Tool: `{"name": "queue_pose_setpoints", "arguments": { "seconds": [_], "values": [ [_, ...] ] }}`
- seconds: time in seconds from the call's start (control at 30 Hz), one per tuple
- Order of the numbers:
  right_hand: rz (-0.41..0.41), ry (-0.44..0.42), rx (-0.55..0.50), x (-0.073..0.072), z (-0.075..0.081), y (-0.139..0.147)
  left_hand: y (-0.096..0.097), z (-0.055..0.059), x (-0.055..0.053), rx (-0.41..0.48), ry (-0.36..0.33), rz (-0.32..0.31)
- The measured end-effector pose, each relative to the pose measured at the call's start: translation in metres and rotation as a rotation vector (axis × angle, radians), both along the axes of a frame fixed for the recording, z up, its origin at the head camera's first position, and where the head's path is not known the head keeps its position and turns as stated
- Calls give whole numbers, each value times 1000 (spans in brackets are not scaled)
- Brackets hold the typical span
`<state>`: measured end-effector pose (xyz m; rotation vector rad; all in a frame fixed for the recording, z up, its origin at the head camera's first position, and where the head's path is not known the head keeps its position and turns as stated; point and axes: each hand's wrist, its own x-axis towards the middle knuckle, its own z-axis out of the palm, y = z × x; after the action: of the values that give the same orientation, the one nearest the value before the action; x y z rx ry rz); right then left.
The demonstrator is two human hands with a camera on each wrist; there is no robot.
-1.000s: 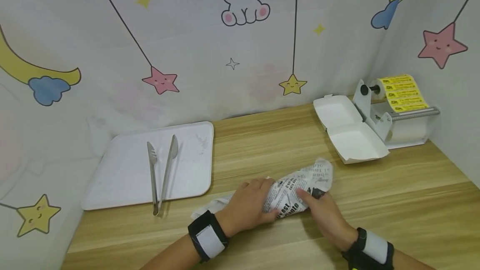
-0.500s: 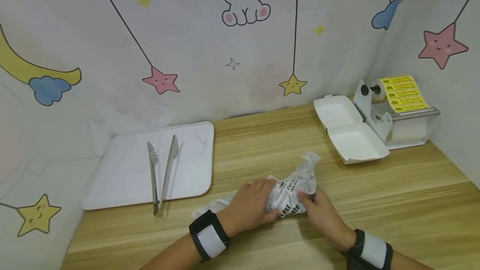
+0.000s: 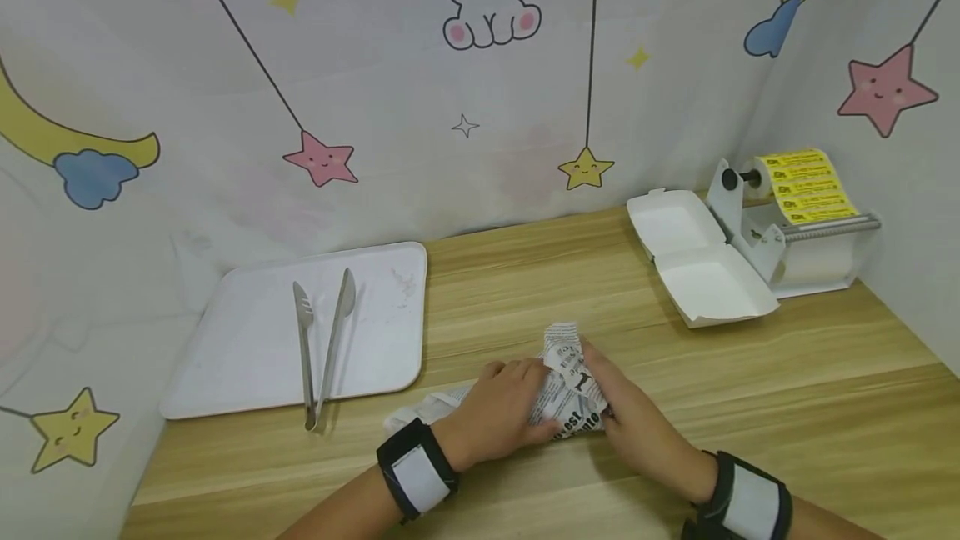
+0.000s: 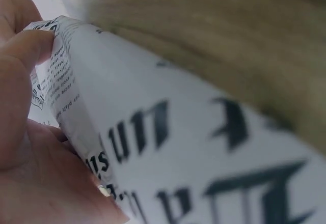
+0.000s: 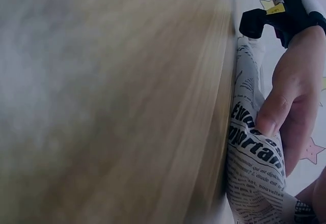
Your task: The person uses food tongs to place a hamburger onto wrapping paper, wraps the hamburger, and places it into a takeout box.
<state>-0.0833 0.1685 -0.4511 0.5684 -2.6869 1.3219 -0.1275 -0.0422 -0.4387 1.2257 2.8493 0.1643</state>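
A bundle wrapped in newsprint-patterned wrapping paper point(image 3: 566, 394) lies at the front middle of the wooden table; its contents are hidden. My left hand point(image 3: 497, 413) grips it from above, thumb on the near side and fingers over the far side. At the bundle's right end my right hand point(image 3: 643, 432) holds the paper, its thumb along the folded flap, which points up and away. In the left wrist view the wrapping paper point(image 4: 153, 127) stretches out from my left hand point(image 4: 35, 173). The right wrist view shows my left hand point(image 5: 298, 99) across the bundle.
A white tray point(image 3: 247, 340) at the back left carries metal tongs point(image 3: 330, 348). At the back right sit an open white takeaway box point(image 3: 708, 273) and a dispenser point(image 3: 817, 248) with a roll of yellow labels point(image 3: 810, 186). A printed cloth hangs behind the table.
My right hand has moved left and upward, folding the right end of the paper in toward the bundle's middle. My left hand has stayed in place.
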Motion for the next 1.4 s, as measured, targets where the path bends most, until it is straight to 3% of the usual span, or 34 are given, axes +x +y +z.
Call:
{"name": "queue_pose_setpoints", "arguments": {
  "seconds": [0.17,0.33,0.53,0.63,0.8,0.93,1.03,1.1,1.2,1.3,1.4],
  "values": [
    [94,66,174,0,2,3,-1,-2,-2,9,-30,-36],
    [159,108,276,-1,4,4,-6,-3,-4,130,-128,-74],
    [163,109,366,-1,6,2,-10,-5,-11,257,-204,-135],
    [147,116,451,0,6,0,-13,-3,-14,315,-268,-118],
    [144,192,575,1,3,-2,-20,0,-16,393,-382,-36],
    [144,262,641,2,2,-4,-24,2,-17,472,-464,-24],
    [144,298,667,2,3,-4,-24,2,-18,521,-487,-16],
    [151,302,669,1,4,-4,-24,1,-19,529,-472,-8],
    [166,258,643,0,4,-1,-23,-1,-18,485,-394,16],
    [175,216,598,-2,3,2,-21,-2,-15,408,-220,45],
    [179,230,568,-3,2,5,-19,-1,-10,318,17,119]
  ]
}}
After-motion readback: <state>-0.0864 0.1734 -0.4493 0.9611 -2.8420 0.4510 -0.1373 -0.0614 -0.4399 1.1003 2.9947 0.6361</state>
